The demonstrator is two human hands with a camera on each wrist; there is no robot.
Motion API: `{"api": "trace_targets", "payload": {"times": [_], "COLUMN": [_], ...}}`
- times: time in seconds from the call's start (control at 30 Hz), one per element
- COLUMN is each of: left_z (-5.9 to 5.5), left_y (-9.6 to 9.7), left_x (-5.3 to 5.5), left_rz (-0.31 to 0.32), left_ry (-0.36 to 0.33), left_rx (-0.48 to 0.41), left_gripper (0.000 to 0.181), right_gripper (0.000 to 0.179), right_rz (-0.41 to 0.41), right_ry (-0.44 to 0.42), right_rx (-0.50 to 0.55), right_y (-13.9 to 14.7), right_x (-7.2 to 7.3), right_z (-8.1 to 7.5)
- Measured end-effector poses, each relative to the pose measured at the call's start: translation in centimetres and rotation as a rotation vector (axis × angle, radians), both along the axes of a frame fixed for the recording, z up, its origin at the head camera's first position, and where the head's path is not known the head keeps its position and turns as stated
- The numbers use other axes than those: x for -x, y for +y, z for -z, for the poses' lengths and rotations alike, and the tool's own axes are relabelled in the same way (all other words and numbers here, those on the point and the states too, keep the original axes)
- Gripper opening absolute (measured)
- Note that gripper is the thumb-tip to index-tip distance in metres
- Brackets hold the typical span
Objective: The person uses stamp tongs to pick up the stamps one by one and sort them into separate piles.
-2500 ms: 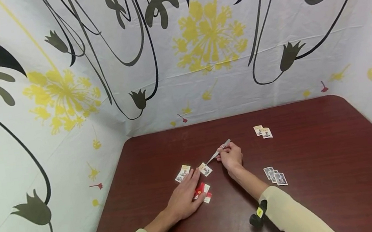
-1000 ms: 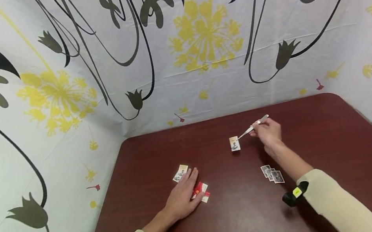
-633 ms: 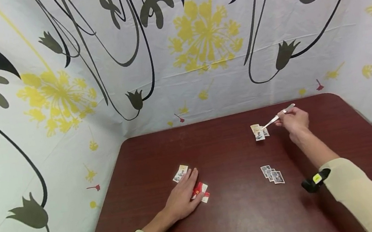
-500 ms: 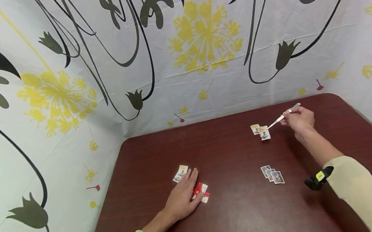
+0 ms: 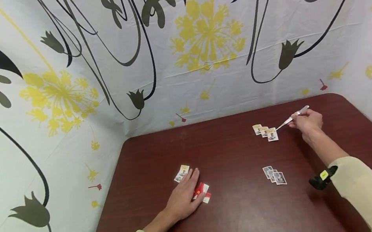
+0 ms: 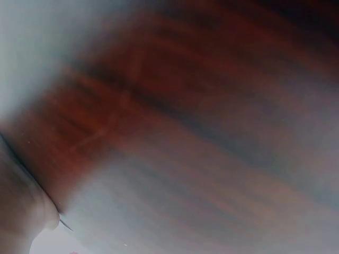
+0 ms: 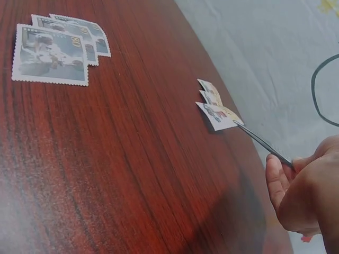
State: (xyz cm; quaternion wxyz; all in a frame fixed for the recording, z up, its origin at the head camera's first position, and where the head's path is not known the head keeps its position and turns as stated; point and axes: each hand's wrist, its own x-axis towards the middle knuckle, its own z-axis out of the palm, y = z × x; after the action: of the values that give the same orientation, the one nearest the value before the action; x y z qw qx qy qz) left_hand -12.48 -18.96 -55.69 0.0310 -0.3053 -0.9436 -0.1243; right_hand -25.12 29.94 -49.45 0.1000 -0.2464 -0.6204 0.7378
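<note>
1. Right hand [image 5: 309,122]: pinches tweezers [image 5: 292,117], tips at the rightmost yellow-topped stamp [image 5: 272,134] of an overlapping row of three, far side of the counter [image 5: 243,219].
2. Left hand [image 5: 183,198]: fingers extended, partly over red-and-white stamps [image 5: 201,190].
3. Grey stamps [image 5: 280,178]: three, overlapping.

The table [image 5: 236,220] was red-brown, dark-grained. On it were yellow-and-white stamps [image 5: 272,134], white-edged grey stamps [image 5: 280,178] and red-and-white slips [image 5: 201,188]; above it, silvery tweezers [image 5: 285,122]; behind it, white cloth [image 5: 171,62] with yellow, olive and black plants.
</note>
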Motion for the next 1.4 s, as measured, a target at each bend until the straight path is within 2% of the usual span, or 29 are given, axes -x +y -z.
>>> {"api": "trace_targets", "payload": {"times": [0.4, 0.57, 0.7, 0.83, 1.03, 1.17, 1.4], "left_z": [0.2, 0.1, 0.1, 0.0, -0.1, -0.1, 0.2], "left_y": [0.1, 0.2, 0.2, 0.1, 0.0, 0.0, 0.0], "left_x": [-0.1, 0.0, 0.0, -0.1, -0.1, 0.0, -0.1], "left_rz": [0.013, 0.010, 0.002, 0.000, 0.000, 0.005, 0.009], "left_ry": [0.036, 0.028, 0.010, 0.007, 0.006, 0.017, 0.038], "left_rx": [0.001, 0.000, -0.005, -0.008, -0.007, -0.010, 0.004], "left_gripper": [0.076, 0.076, 0.076, 0.076, 0.076, 0.076, 0.075], "right_gripper": [0.009, 0.008, 0.008, 0.010, 0.012, 0.010, 0.011], "right_rz": [-0.003, 0.016, 0.061, 0.114, 0.164, 0.143, 0.010], "right_ry": [-0.033, -0.029, -0.004, 0.032, 0.146, 0.207, 0.275], "right_rx": [0.017, 0.082, 0.141, 0.144, 0.151, 0.110, 0.038], "right_y": [0.5, 0.6, 1.0, 1.2, 0.1, -2.0, -6.8], "right_x": [-0.2, -0.5, -0.9, -1.1, -1.4, -1.8, -2.8], "right_z": [0.0, 0.0, 0.0, -0.1, -0.9, -1.6, -2.5]}}
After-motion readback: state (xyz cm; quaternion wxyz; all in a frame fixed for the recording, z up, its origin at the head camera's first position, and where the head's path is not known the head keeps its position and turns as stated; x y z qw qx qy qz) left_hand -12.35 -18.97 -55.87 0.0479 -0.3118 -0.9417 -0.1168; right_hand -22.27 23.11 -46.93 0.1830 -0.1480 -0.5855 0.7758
